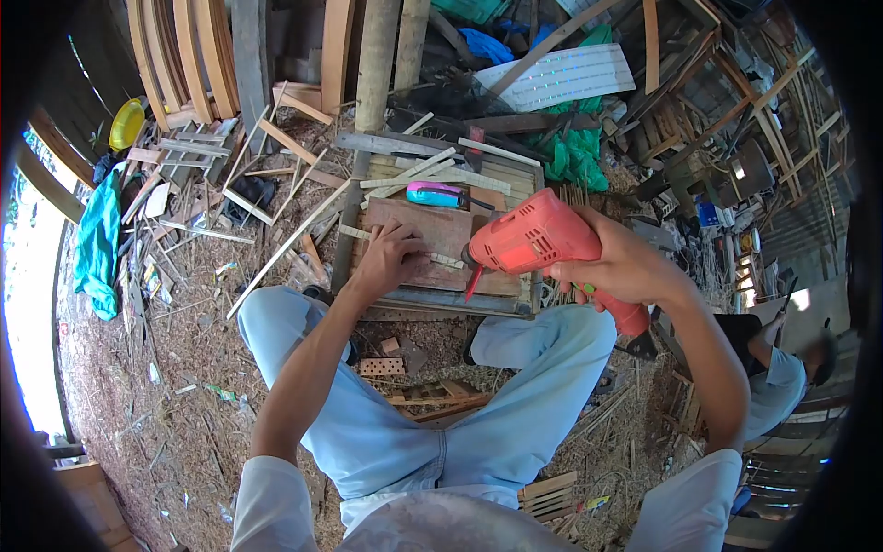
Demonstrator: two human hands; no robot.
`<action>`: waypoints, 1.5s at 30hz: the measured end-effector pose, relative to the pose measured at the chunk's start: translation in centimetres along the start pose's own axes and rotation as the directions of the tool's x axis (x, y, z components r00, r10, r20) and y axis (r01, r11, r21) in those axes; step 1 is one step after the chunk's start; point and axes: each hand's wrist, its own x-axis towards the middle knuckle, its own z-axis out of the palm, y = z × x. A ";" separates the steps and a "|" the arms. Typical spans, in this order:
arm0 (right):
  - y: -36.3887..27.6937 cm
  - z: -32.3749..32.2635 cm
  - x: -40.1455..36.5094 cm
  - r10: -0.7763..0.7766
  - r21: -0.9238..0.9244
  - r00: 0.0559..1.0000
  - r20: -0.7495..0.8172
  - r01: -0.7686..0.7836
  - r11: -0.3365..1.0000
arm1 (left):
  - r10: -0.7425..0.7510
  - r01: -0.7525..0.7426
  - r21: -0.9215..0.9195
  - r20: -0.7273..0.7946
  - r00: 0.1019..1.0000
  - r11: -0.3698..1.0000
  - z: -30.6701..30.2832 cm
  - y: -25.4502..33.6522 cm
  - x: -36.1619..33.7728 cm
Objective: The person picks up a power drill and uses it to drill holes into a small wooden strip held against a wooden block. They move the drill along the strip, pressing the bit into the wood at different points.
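Observation:
My right hand (621,258) is wrapped round the handle of a red power drill (533,235), whose nose points left over the right part of a low wooden worktable (414,296). Under my left hand (391,258) lies a brown board (441,230), with a thin pale strip (446,261) across it; the fingers are bent and press down on the strip. A pink and blue tool (437,194) rests at the board's back edge. Near the drill's nose a thin red piece (474,282) slants downward.
Pale wooden strips (432,166) lie on the table's back part. Scrap wood (276,166) litters the ground at the left. A green plastic bag (578,156) lies behind right. Another person (782,377) is at the far right. A perforated brick (382,366) sits between my legs.

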 end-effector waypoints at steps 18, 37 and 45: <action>-4.7 -1.2 2.5 0.035 -0.306 0.998 0.053 -0.017 0.952 | 0.007 -0.007 0.039 -0.004 1.000 0.999 0.3 0.0 -0.1; -1.6 -1.4 1.3 -0.076 -0.254 0.996 0.047 0.085 0.964 | 0.013 -0.013 0.038 0.010 1.000 0.999 -0.3 0.2 0.1; -1.0 -1.5 1.3 -0.095 -0.260 0.994 0.058 0.107 0.960 | -0.014 0.013 0.018 0.028 1.000 1.000 -0.5 0.4 0.1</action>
